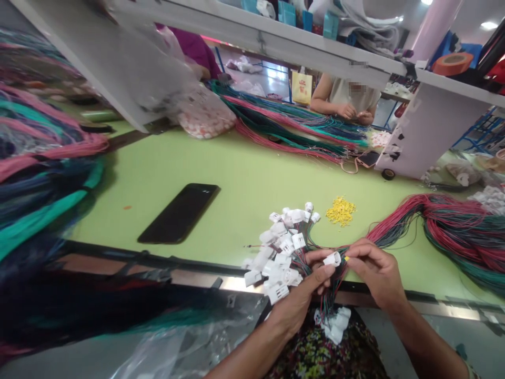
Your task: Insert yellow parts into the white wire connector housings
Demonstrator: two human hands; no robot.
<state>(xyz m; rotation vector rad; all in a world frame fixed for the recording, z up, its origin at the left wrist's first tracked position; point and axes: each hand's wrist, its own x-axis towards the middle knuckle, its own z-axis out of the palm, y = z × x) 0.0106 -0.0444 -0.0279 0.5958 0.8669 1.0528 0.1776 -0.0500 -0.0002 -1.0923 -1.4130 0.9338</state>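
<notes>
My left hand [315, 279] is closed on a white plastic connector [332, 259], pinched between thumb and fingers, with thin wires running past the palm. Just to its right, my right hand [373, 268] pinches a tiny yellow piece [346, 258] close to the connector's open end. Left of my left hand spreads a cluster of white connectors [280, 258] on red, green and dark wires. More white connectors [335, 325] hang below my hands, over my lap. A small heap of yellow pieces [341, 211] lies on the green tabletop [252, 184] beyond my hands.
A black phone [179, 213] lies left of the hands. Wire bundles rest at right [453, 231] and far left [47, 152]. Behind stand a white shelf [300, 42], a bag of small parts [205, 113] and more wires [292, 126]. Another person [343, 100] sits opposite.
</notes>
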